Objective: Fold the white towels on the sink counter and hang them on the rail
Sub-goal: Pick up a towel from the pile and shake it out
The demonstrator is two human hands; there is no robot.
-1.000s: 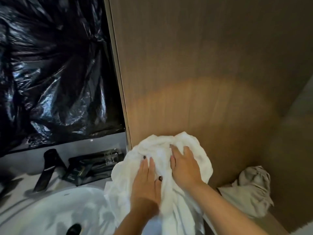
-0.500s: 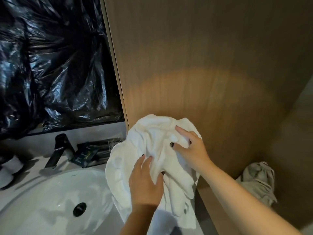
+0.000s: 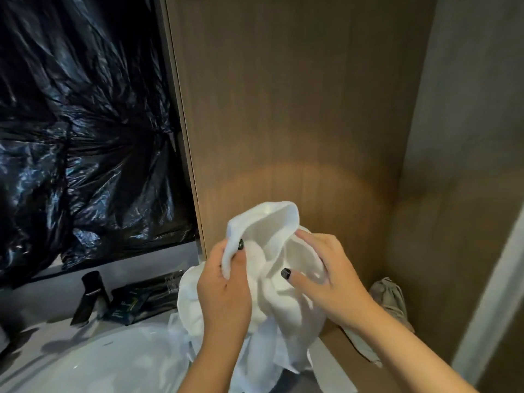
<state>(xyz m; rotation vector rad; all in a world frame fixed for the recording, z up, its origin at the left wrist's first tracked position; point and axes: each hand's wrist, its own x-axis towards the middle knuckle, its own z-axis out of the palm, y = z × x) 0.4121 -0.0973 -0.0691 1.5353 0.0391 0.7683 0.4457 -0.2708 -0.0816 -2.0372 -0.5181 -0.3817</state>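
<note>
A bathroom corner in dim light. A tall wood-grain panel (image 3: 297, 109) fills the centre, w/ a warm, arc-shaped glow (image 3: 297, 182) across its lower part. To its left, crumpled black plastic sheeting (image 3: 85, 131) covers the wall above the counter, catching bluish glints. Below it runs a pale grey backsplash (image 3: 136, 265), fronted by a black angular tap (image 3: 89, 296) and a dark tray (image 3: 144, 299) holding what may be packaged amenities; labels too blurred to read. At bottom left, the rim of a white basin (image 3: 93, 361). At right, a grey plaster-like wall (image 3: 467, 109) meets the panel at an inside corner, above a wooden ledge (image 3: 340, 347), beside a pale vertical frame (image 3: 493, 302).
</note>
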